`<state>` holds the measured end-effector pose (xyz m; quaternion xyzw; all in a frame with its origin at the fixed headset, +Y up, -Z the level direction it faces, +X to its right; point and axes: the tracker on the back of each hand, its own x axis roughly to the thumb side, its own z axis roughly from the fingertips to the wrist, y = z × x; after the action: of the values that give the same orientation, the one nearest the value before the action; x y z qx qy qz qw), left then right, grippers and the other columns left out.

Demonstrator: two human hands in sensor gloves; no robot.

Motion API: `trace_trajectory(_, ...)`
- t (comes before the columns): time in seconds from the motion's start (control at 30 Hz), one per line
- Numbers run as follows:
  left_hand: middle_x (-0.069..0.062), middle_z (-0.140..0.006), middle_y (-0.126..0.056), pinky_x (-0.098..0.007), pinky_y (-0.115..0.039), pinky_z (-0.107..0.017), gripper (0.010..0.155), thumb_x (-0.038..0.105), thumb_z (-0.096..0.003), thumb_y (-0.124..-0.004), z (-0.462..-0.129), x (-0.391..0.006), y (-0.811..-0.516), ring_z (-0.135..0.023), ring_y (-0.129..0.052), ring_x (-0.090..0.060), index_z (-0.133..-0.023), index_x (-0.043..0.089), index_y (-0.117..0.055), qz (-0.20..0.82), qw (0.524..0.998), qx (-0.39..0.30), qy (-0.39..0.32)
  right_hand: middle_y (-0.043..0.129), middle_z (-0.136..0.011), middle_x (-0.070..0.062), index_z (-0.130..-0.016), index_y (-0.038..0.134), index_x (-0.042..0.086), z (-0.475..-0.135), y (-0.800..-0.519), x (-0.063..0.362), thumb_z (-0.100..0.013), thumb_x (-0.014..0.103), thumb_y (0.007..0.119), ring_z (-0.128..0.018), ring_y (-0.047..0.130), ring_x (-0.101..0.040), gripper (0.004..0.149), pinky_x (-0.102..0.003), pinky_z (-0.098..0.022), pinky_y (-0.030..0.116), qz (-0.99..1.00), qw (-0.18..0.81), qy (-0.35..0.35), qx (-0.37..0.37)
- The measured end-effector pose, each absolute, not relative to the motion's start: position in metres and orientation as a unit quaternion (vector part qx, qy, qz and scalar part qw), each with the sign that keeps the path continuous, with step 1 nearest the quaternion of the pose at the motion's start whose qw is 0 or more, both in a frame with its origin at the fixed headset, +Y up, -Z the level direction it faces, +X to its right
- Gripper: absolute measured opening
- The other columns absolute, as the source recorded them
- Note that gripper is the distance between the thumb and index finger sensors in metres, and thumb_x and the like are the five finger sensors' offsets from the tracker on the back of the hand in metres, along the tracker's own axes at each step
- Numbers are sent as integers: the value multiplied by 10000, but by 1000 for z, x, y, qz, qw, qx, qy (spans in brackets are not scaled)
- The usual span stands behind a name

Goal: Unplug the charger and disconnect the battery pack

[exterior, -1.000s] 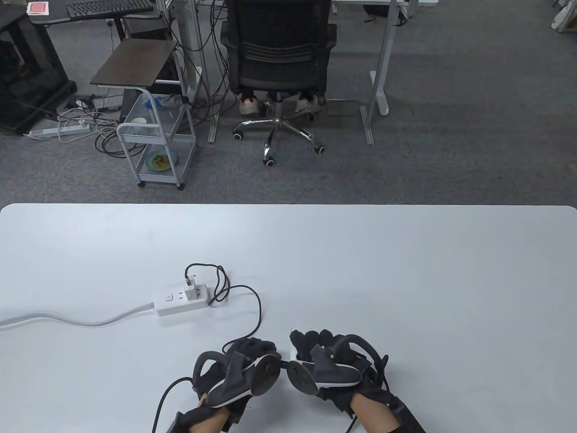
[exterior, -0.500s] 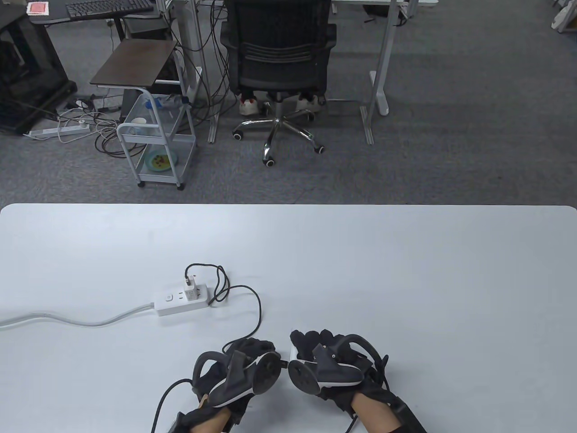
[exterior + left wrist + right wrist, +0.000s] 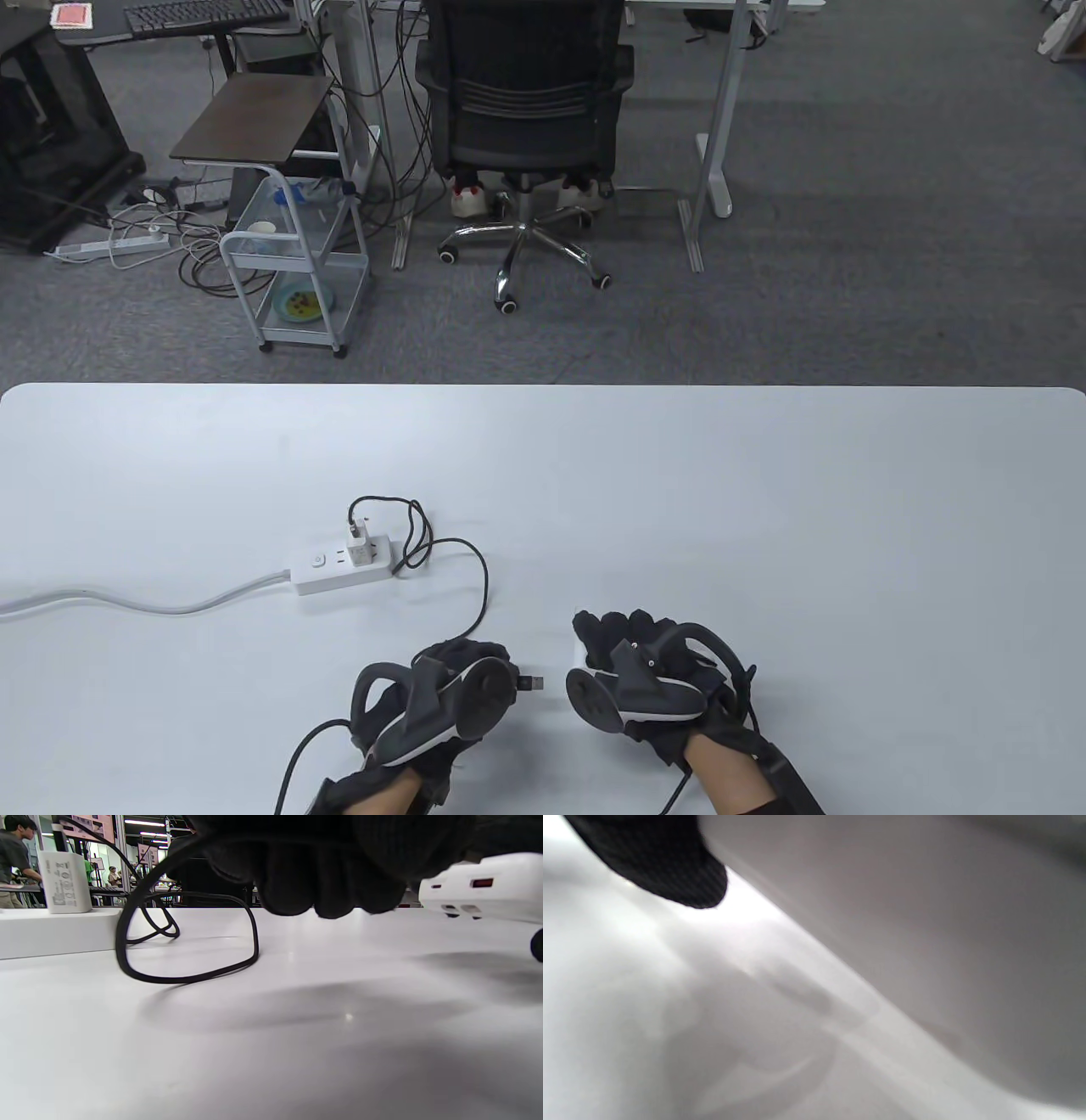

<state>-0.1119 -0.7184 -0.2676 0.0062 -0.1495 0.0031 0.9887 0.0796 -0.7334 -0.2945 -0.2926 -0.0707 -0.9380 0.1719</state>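
My left hand (image 3: 462,666) grips the black cable's plug end; the bare USB plug (image 3: 532,682) sticks out to its right, free of the battery pack. My right hand (image 3: 619,637) holds the white battery pack (image 3: 580,658), mostly hidden under the glove; its port end shows in the left wrist view (image 3: 483,889). The black cable (image 3: 485,586) runs back to the white charger (image 3: 362,546), which stands plugged into the white power strip (image 3: 339,570). The charger (image 3: 63,882) and cable loop (image 3: 186,978) also show in the left wrist view.
The power strip's grey cord (image 3: 127,601) runs off the white table's (image 3: 764,509) left edge. An office chair (image 3: 526,102) and a small cart (image 3: 288,255) stand on the floor beyond the far edge.
The hands have pulled apart: the right hand moved right with the battery pack, and the USB plug now shows free between them.
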Motion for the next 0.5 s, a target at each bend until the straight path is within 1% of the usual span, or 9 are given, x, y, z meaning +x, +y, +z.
trace_trajectory(0.07,234,-954,-938,-275,-798,-781,395,549,-427,-807,-268,-112,-721,-922,-999,-61,-791,449,-923,5,988,-2,-154,417,-1116,-265,-1097,202,70,-300,-732,82,-362,664,777,-885,582,-549,1106,-624,-590,675,-941,167,-78,-284)
trace_trajectory(0.1,218,-949,-947,-265,-806,-778,392,528,-428,-823,-268,-113,-722,-917,-1005,-60,-790,429,-936,5,988,-5,-151,404,-1120,-270,-1097,195,68,-304,-730,85,-366,659,777,-888,575,-552,1106,-626,-594,670,-945,161,-81,-274)
trace_trajectory(0.17,221,-945,-950,-267,-805,-777,390,530,-427,-822,-268,-113,-720,-915,-1005,-62,-787,431,-936,1,989,4,-147,394,-1117,-279,-1094,182,59,-313,-728,90,-377,647,775,-889,563,-559,1101,-631,-599,658,-951,147,-87,-256)
trace_trajectory(0.23,217,-945,-952,-269,-805,-778,390,527,-428,-825,-269,-114,-720,-917,-1006,-65,-786,424,-939,2,989,5,-145,391,-1113,-297,-1091,172,39,-324,-726,97,-410,631,742,-883,572,-566,1067,-623,-608,662,-955,135,-111,-238)
trace_trajectory(0.27,209,-948,-952,-265,-807,-780,388,517,-433,-831,-269,-115,-720,-918,-1006,-67,-789,412,-944,3,989,3,-146,381,-1114,-304,-1090,163,41,-331,-726,101,-421,620,734,-884,563,-571,1053,-626,-614,652,-960,115,-120,-224)
trace_trajectory(0.3,227,-945,-947,-278,-803,-776,391,539,-427,-816,-269,-115,-721,-915,-1006,-70,-785,433,-933,2,989,4,-147,370,-1114,-315,-1090,156,37,-336,-727,103,-428,604,738,-885,547,-583,1048,-638,-617,637,-962,105,-125,-219)
trace_trajectory(0.4,206,-947,-953,-269,-807,-778,389,522,-433,-829,-271,-116,-725,-916,-1009,-68,-790,415,-941,-4,990,0,-144,347,-1112,-322,-1086,129,48,-359,-733,117,-445,589,708,-887,530,-588,1019,-642,-624,621,-969,93,-147,-177)
trace_trajectory(0.5,211,-946,-953,-273,-808,-776,389,532,-436,-827,-272,-115,-729,-915,-1008,-68,-790,418,-940,-13,990,-6,-140,344,-1111,-316,-1083,126,55,-377,-737,133,-442,589,718,-888,524,-585,1023,-641,-630,614,-973,81,-167,-140)
